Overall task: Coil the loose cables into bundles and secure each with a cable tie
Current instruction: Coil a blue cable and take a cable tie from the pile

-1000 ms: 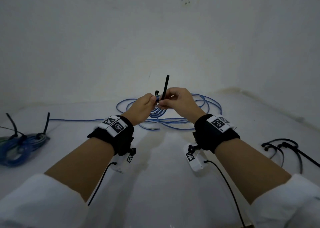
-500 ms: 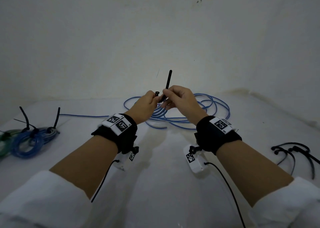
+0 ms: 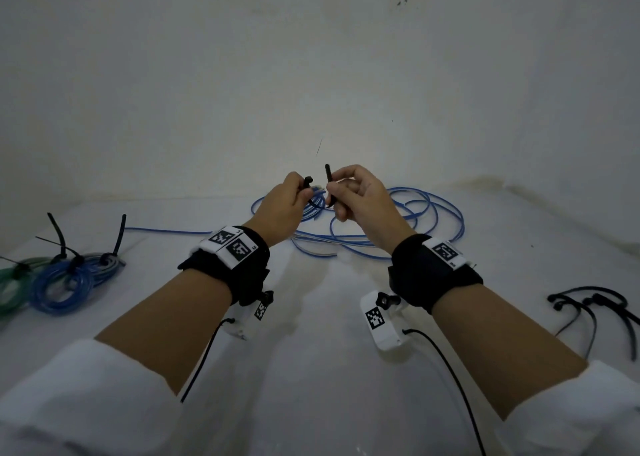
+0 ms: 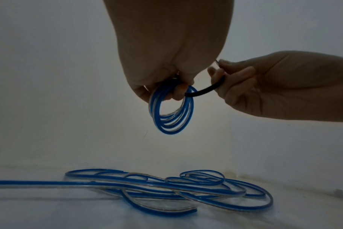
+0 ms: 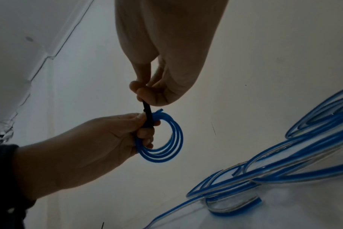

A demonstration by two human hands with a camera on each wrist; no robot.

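Observation:
A small coil of blue cable [image 4: 172, 111] hangs from my left hand [image 3: 303, 192], whose fingers curl through it; this hand also holds the head end of a black cable tie [image 3: 307, 181]. The tie [image 4: 204, 90] passes through the coil and arcs across to my right hand [image 3: 334, 192], which pinches its tail between thumb and forefinger. In the right wrist view the tie [image 5: 148, 113] runs from the right fingertips [image 5: 145, 93] down to the coil [image 5: 162, 142]. The tie's two ends are apart. Both hands are raised above the table.
A long loose blue cable [image 3: 381, 220] sprawls on the white table [image 3: 311, 351] behind the hands, trailing off left. Tied blue and green bundles [image 3: 59, 282] lie at the left edge. Spare black ties [image 3: 588, 306] lie at the right. Walls close in behind and right.
My hands have drawn a little apart. The tie's tail, which stood tall between them, now shows only a short tip above the right fingers, and the tie sags in an open arc.

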